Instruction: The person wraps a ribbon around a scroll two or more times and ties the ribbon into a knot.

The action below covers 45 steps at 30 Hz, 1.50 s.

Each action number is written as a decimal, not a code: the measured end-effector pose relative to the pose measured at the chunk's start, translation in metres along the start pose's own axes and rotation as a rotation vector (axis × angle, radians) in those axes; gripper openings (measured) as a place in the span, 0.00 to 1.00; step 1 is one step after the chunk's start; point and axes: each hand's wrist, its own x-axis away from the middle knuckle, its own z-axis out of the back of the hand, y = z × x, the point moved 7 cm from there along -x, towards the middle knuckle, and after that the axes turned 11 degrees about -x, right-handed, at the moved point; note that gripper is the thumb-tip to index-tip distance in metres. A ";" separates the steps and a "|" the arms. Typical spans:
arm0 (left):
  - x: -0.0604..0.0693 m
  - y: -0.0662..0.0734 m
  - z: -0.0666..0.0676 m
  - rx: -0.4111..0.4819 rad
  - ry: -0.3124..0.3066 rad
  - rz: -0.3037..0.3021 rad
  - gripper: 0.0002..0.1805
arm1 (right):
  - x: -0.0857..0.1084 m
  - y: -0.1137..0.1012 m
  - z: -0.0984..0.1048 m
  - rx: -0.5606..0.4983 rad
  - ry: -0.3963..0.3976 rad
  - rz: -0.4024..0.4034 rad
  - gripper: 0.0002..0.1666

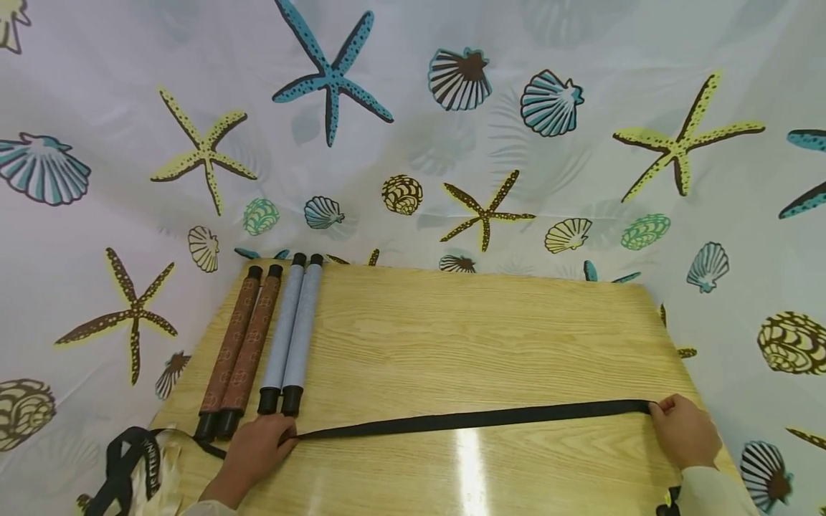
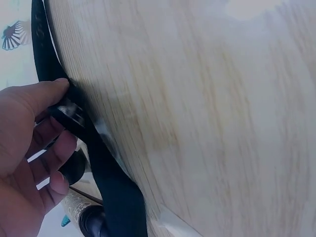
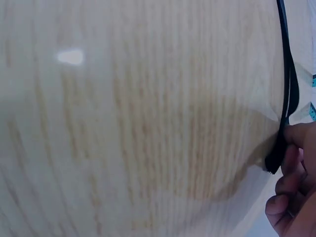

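The left hand and right hand each pinch the black ribbon stretched across the wood-grain tabletop, where a hard tug could slip its short end free, or a leftward nudge could disturb the capped brown tubes.

The counter has a yellowish wood-grain top, with a bright patch of light shining near its front. Along the left side lie two patterned brown rolls and, just beside them, two pale blue-grey rolls, all with black end caps. Nearer the front, a black ribbon stretches across; I can't tell if its whole length touches the wood.
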 end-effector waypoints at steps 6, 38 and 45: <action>0.002 -0.004 0.005 -0.006 0.015 0.022 0.14 | -0.004 0.014 0.005 0.002 0.027 -0.065 0.18; -0.034 -0.034 0.061 -0.099 0.252 0.113 0.10 | -0.009 0.023 0.012 0.063 -0.067 -0.213 0.25; -0.090 -0.046 0.054 -0.059 0.141 0.230 0.25 | -0.008 0.024 0.005 0.057 -0.061 -0.253 0.29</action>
